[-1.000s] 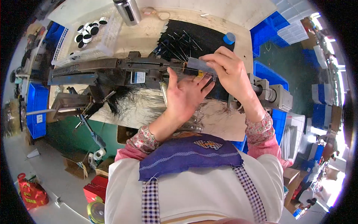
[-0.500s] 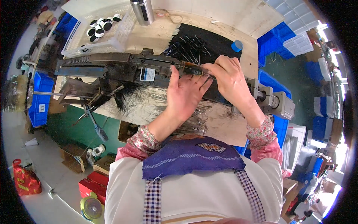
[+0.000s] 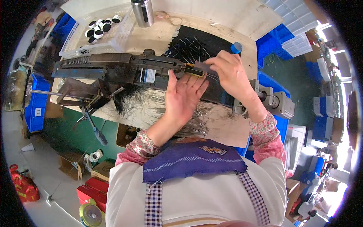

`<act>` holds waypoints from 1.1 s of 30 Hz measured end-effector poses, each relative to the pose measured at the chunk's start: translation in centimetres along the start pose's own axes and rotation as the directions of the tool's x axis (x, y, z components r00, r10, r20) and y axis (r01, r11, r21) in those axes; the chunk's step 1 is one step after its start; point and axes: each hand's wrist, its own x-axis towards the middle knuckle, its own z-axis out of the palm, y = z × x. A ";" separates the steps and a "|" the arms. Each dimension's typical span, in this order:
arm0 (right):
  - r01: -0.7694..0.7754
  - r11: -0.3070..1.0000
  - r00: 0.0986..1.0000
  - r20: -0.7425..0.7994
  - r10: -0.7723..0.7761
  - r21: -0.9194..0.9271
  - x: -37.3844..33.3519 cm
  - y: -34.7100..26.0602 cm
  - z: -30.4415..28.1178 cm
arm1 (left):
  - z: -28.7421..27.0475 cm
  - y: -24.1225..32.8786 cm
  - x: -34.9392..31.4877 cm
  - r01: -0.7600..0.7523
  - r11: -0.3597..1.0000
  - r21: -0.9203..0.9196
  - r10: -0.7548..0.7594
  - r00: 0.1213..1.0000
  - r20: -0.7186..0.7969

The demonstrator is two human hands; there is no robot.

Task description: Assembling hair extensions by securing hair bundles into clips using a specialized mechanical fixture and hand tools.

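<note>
My left hand [image 3: 182, 94] lies palm up at the slotted head of a long dark metal machine [image 3: 117, 68], fingers stretched out and thumb raised. Its fingertips are under a yellowish strip [image 3: 193, 71] on that head, and it grips nothing I can see. From the right, my right hand [image 3: 231, 71] pinches a small dark flat piece [image 3: 206, 68], blurred and partly covered by the fingers, just beyond the strip. Thin pale strands trail below this pinch. Below my left hand, a bundle of fine wire-like strands [image 3: 194, 126] lies on the wooden table.
A black cloth [image 3: 181, 36] with several thin metal rods lies behind the machine, near a blue cap [image 3: 236, 47]. A white basket [image 3: 113, 47] of black-and-white round pieces and a steel tumbler [image 3: 143, 13] stand far left. A metal cylinder unit [image 3: 278, 102] sits at right.
My right hand has shifted slightly, and the dark flat piece now shows at its fingertips. My left hand stays under the strip, a little lower. The whole view has moved slightly.
</note>
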 end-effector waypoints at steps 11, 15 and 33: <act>0.038 0.999 0.999 0.014 -0.038 0.008 0.4 -0.4 0.0 | 0.1 0.2 0.3 0.006 1.000 0.002 -0.006 0.998 -0.064; 0.016 1.000 0.998 -0.068 -0.014 0.023 0.3 -0.2 -0.4 | 0.6 -0.2 0.3 0.001 0.997 0.083 0.008 0.994 -0.108; 0.178 0.984 0.982 -0.056 -0.178 -0.005 0.1 -2.7 -0.9 | -0.2 0.4 0.2 0.039 0.998 0.055 -0.038 0.999 -0.025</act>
